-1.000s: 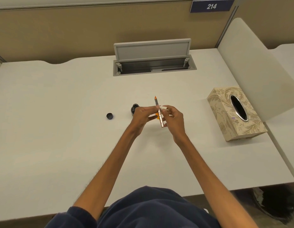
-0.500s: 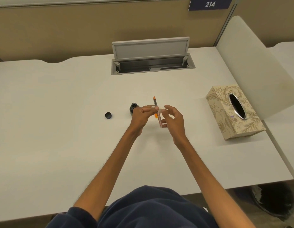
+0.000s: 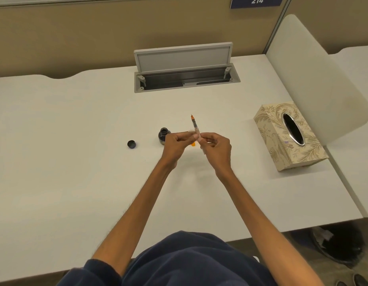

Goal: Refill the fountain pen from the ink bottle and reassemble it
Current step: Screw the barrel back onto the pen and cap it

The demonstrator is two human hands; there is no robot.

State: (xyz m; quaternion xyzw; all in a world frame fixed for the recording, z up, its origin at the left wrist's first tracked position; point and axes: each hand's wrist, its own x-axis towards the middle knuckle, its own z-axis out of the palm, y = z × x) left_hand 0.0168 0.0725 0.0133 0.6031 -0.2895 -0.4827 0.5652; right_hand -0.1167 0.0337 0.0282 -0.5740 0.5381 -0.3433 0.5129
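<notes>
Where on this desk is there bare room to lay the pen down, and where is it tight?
Bare desk lies left of the cap out to the edge, between the right hand and the tissue box, and along the near edge. It is tight where the ink bottle, the left hand and the pen bunch together.

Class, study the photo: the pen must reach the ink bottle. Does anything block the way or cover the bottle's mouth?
Nothing visible does. The ink bottle stands uncapped, its cap lying apart on the desk to its left. Only the left hand, itself pinching the pen with the right hand, lies between them.
</notes>
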